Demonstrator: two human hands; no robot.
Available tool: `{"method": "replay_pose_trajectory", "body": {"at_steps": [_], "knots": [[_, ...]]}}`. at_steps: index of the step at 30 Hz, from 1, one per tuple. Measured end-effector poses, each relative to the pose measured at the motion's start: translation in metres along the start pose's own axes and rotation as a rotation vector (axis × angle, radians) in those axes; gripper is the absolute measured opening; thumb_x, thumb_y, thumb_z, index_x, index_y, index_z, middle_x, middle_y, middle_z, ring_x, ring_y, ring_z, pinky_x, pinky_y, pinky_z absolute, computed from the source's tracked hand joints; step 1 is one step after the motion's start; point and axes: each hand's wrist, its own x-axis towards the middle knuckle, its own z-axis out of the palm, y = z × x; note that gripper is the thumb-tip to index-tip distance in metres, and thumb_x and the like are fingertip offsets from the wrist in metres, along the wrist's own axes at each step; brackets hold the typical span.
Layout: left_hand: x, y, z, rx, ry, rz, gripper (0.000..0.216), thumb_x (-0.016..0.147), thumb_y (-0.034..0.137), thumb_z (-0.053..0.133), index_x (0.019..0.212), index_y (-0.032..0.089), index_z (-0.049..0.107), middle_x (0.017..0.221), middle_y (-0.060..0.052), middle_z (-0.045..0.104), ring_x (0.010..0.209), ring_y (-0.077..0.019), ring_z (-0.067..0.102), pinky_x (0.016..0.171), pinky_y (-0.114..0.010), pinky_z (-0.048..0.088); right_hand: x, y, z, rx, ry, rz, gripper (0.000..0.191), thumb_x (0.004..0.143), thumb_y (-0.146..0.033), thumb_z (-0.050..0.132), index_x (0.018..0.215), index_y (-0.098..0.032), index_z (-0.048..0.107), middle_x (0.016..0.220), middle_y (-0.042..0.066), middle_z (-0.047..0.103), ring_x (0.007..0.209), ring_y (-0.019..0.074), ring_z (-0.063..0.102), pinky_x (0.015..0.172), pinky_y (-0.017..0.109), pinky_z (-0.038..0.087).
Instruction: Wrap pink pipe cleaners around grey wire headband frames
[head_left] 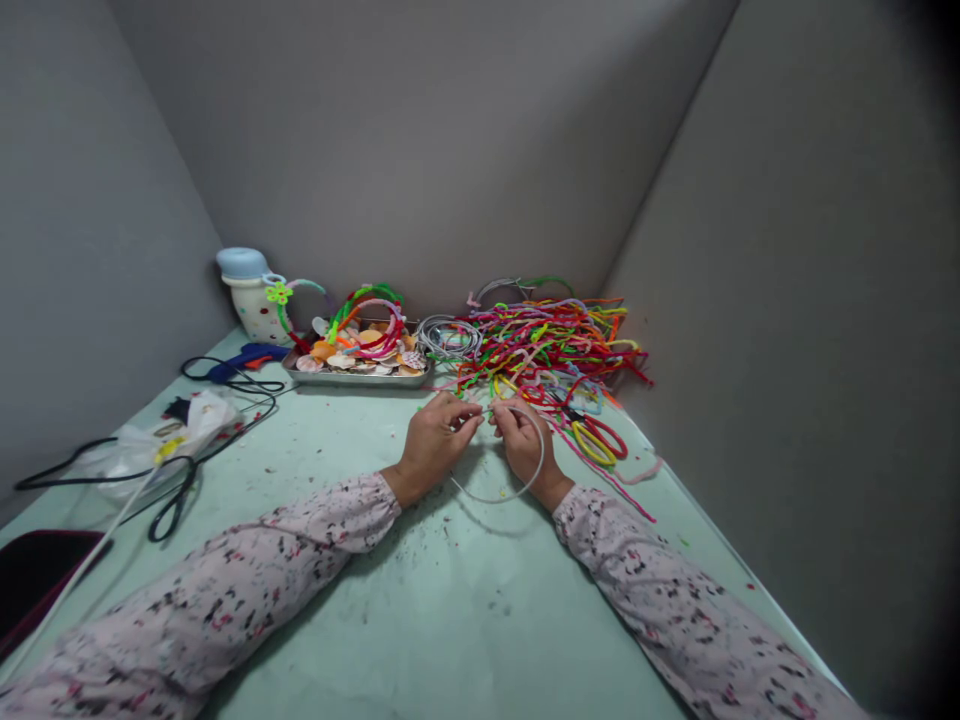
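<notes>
A thin pale grey wire hoop [541, 452] is between my two hands, curving down over the tabletop. My left hand [437, 437] is closed in a pinch, thumb against fingertips, near where the wire's ends seem to come together. The exact meeting point is too small to make out. Facing it, my right hand [523, 440] pinches the wire close to the same spot, and the loop passes in front of its palm. Just beyond my fingers lies a heap of colourful pipe cleaners [547, 340]. Scissors [600, 440] with yellow and red handles rest right of my right hand.
A metal tray [360, 379] of seashells stands at the back, with fuzzy headbands on top. Beside it lies coiled grey wire [450, 338]. At left are a white bottle [259, 305], a blue tool [244, 362], a black cord [176, 510] and a plastic bag [127, 465].
</notes>
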Motion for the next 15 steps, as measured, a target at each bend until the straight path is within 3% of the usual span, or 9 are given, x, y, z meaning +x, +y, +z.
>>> {"method": "replay_pose_trajectory", "body": {"at_steps": [15], "knots": [[0.0008,0.0028,-0.0010,-0.013,-0.024,-0.006,0.013,0.082,0.020,0.060,0.090,0.019,0.070,0.081,-0.003,0.061,0.073,-0.0122,0.058,0.068,-0.024,0.048,-0.0010,0.0015,0.0010,0.001,0.011,-0.002,0.020,0.090,-0.035,0.047,0.084,-0.020,0.061,0.069,-0.001,0.060,0.058,0.0128,0.054,0.056,0.024,0.045]]}}
